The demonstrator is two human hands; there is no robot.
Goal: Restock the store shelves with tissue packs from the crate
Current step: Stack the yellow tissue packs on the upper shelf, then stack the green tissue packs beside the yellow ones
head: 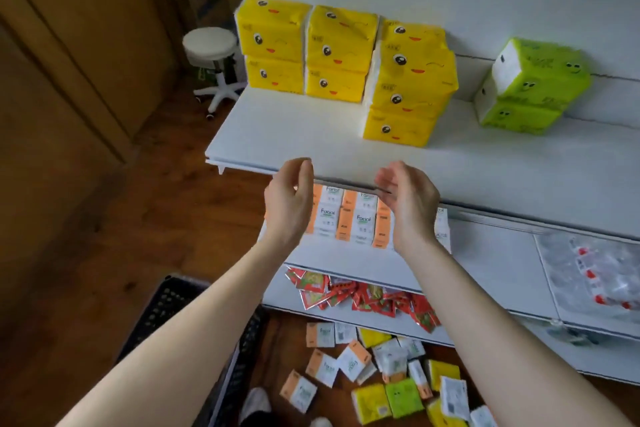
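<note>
The tissue packs are in three places. Yellow packs [408,87] are stacked on the top shelf [311,135], two stacks against the back panel and a taller one further forward, with a short stack of green packs [530,87] leaning well apart to the right. Orange-and-white packs [353,215] stand in a row on the shelf below. A loose scatter of small packs [381,374] lies on the floor [138,201] just beside the black crate [166,302], which is mostly hidden under my left forearm.

I judge these packs light and soft: film-wrapped paper that gives under pressure, with a slick skin that can slide if pinched at a corner. I would take each across its broad faces, or press it between two palms. The tall yellow stack looks uneven, so I'd expect a knock to topple it.

My left grip [289,204] and right grip [408,204] hover in front of the top shelf's front edge. Their palms face each other with a gap between, the fingers are loosely curved, and neither holds anything.

Further out, red sachets [363,298] crowd the lowest shelf and a clear-wrapped bundle [595,274] lies at the right. A white stool [211,45] stands beyond the shelf end.
</note>
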